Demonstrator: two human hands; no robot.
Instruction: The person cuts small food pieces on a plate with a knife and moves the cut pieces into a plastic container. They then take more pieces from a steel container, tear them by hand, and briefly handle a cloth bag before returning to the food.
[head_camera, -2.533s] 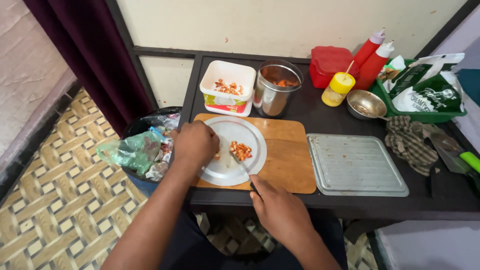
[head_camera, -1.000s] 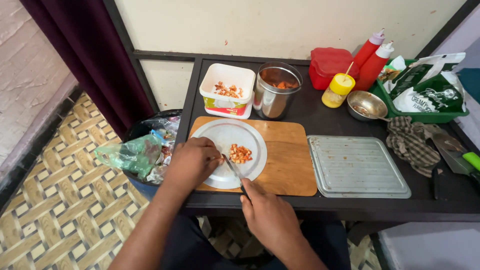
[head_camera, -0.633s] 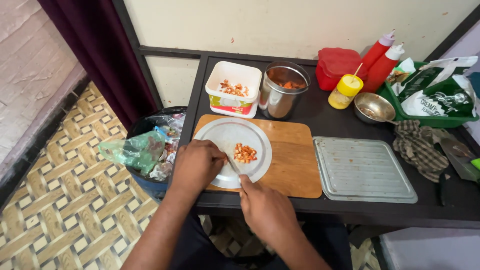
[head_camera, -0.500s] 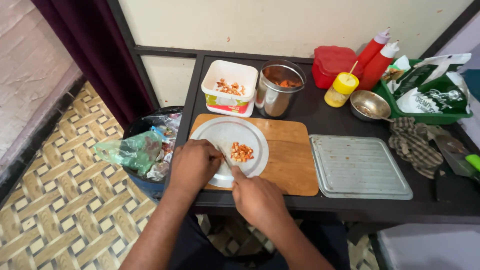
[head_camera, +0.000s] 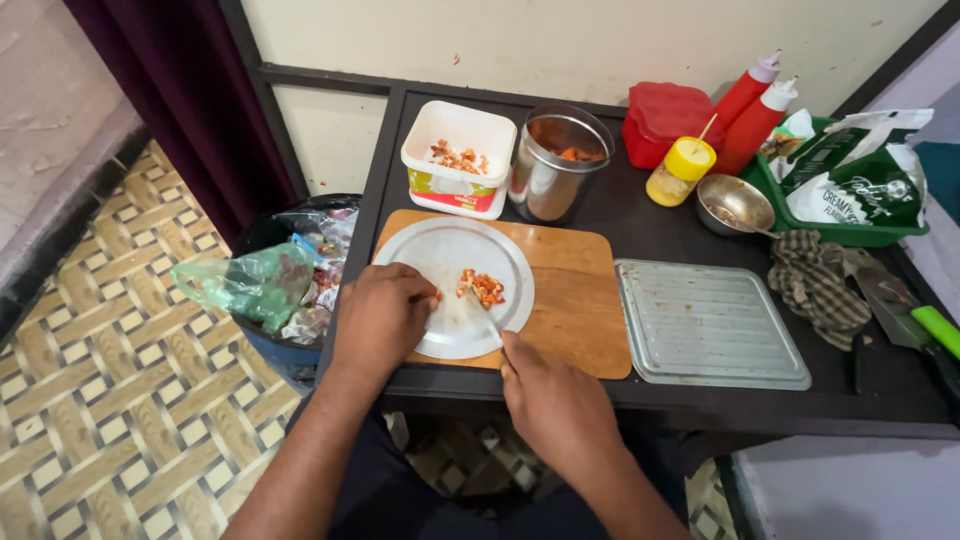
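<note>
A round steel plate lies on a wooden cutting board at the table's near edge. A small heap of chopped orange-red pieces sits on the plate. My left hand rests on the plate's left side, fingers curled just left of the pieces; what it pinches is hidden. My right hand grips a knife whose blade reaches onto the plate beside the heap.
Behind the board stand a white tub with chopped pieces and a steel pot. A flat metal tray lies to the right, then a checked cloth, a small steel bowl, sauce bottles, a green basket. A bin stands left.
My right hand has moved from the board's front edge up to the plate, bringing the knife blade to the chopped pieces. My left hand slid lower on the plate.
</note>
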